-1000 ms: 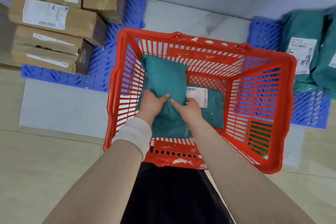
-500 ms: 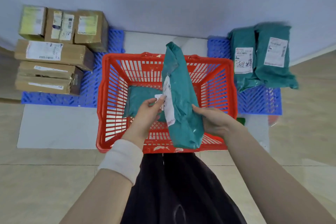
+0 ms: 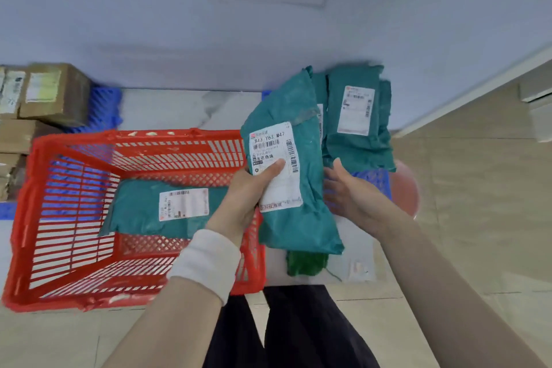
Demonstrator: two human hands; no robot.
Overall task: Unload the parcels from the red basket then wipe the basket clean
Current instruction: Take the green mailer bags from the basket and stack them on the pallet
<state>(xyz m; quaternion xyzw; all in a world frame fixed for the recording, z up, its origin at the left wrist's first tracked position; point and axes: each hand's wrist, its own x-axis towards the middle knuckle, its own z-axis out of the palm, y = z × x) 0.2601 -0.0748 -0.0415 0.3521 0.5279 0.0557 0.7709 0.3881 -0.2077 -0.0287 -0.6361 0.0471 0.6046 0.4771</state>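
The red basket (image 3: 35, 218) stands on the floor at the left. One teal parcel (image 3: 140, 212) with a white label lies flat inside it. My left hand (image 3: 248, 197) grips a second teal parcel (image 3: 301, 218) by its left edge, thumb on the label, holding it above the basket's right rim. My right hand (image 3: 349, 194) is beside the parcel's right edge with fingers spread, palm toward it; whether it touches the parcel I cannot tell.
A pile of teal parcels (image 3: 358, 119) lies on a blue pallet (image 3: 373, 179) at the back right. Cardboard boxes (image 3: 44, 92) are stacked on another blue pallet (image 3: 104, 107) at the back left. A green cloth (image 3: 304, 263) lies on the floor below the held parcel. A wall is behind.
The held parcel has been lifted out of the basket and carried right, past the rim. My right hand has come off its edge and opened. The view has shifted right.
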